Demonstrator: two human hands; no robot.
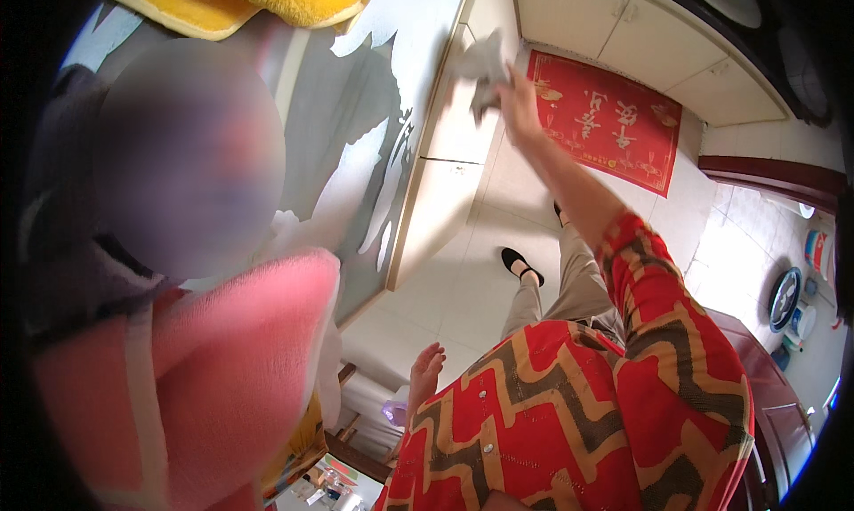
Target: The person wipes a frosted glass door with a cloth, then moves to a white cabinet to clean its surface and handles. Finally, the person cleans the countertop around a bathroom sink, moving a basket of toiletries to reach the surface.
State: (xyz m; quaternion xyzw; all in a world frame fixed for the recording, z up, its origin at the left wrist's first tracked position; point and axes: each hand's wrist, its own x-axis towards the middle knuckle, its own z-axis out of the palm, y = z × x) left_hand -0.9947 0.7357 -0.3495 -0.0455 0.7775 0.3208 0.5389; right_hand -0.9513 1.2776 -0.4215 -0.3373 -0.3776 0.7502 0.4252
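My right hand [520, 104] reaches far forward, its fingers closed on a crumpled grey cloth [490, 64]. The cloth is blurred and hangs in front of a cream cabinet door [460, 127]; whether it touches the door I cannot tell. Beside my body, low in the picture, is my left hand [425, 367], with nothing in it and its fingers loosely apart. A tall panel with a grey and white pattern [347, 117] rises to the left of the cabinet. A pink towel [247, 377] hangs close on the left, and a yellow towel [293, 1] hangs above the panel.
A red mat with writing [607, 121] lies on the pale tiled floor [440, 304] before cream cupboards [580, 17]. At right, a dark red door [760, 377] borders a doorway, with a basin [785, 299] beyond. Small items cover a white surface [340, 487] at the bottom.
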